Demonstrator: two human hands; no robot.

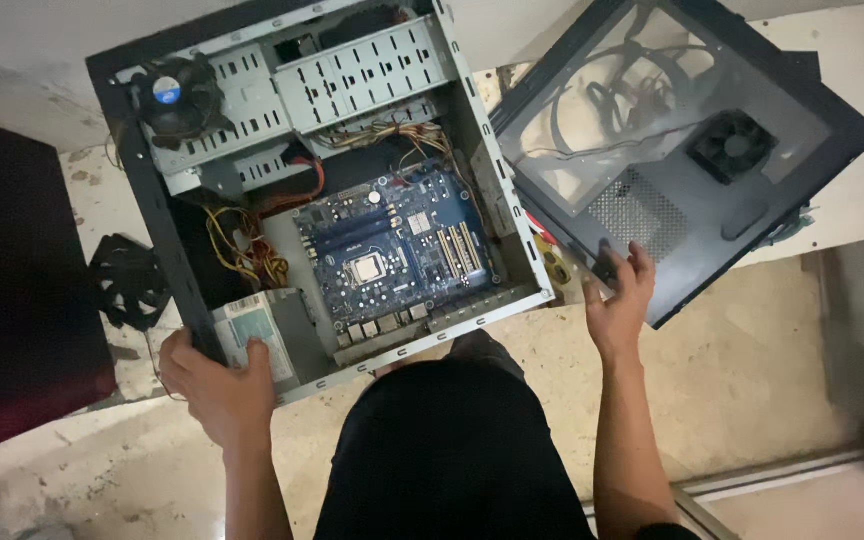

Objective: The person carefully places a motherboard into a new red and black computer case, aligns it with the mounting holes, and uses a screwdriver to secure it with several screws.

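Computer case [252, 120], opened on the floor [772, 380]: I am gripping its near-left corner with my left hand [217, 385]; my right hand [620, 300] is clasping the detached side panel [682, 150]; supporting both edges evenly.

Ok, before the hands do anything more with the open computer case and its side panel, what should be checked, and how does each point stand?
1. Left hand grips the computer case corner: ok.
2. Right hand holds the side panel edge: ok.
3. Panel fully free of the case: cannot tell.
4. Loose fan on the floor, outside the case: not ok.
5. Motherboard uncovered, nothing lying on it: ok.
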